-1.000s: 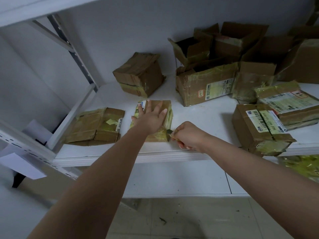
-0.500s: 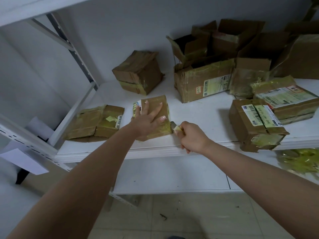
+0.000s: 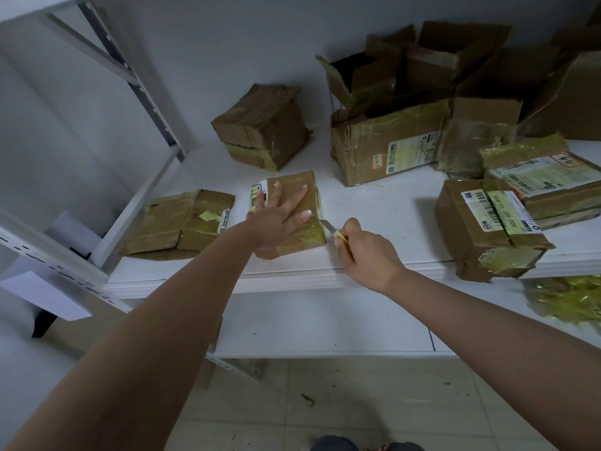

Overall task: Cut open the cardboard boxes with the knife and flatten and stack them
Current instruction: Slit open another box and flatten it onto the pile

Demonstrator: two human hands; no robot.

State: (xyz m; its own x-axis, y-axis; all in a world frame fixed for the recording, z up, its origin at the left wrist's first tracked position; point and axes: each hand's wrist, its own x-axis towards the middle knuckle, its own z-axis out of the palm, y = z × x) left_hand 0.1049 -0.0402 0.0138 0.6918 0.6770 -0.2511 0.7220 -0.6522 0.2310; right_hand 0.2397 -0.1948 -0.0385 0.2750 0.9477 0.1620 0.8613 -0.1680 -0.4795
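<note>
A small taped cardboard box [image 3: 307,187] lies flat near the front edge of the white shelf [image 3: 383,203]. My left hand [image 3: 279,216] presses down on its top with the fingers spread. My right hand [image 3: 367,252] grips a small knife [image 3: 330,227] with a yellow handle; the blade tip touches the box's right side. A flattened box [image 3: 175,222] lies to the left of it on the shelf.
A closed box [image 3: 263,125] stands behind. An open box with a label [image 3: 387,141] and several more opened boxes [image 3: 455,60] fill the back right. Two labelled boxes [image 3: 487,226] sit at the right. Yellow tape scraps [image 3: 566,297] lie on the lower shelf.
My right hand has drawn the knife along the box's near right corner toward its right side. The box has shifted slightly under my left hand.
</note>
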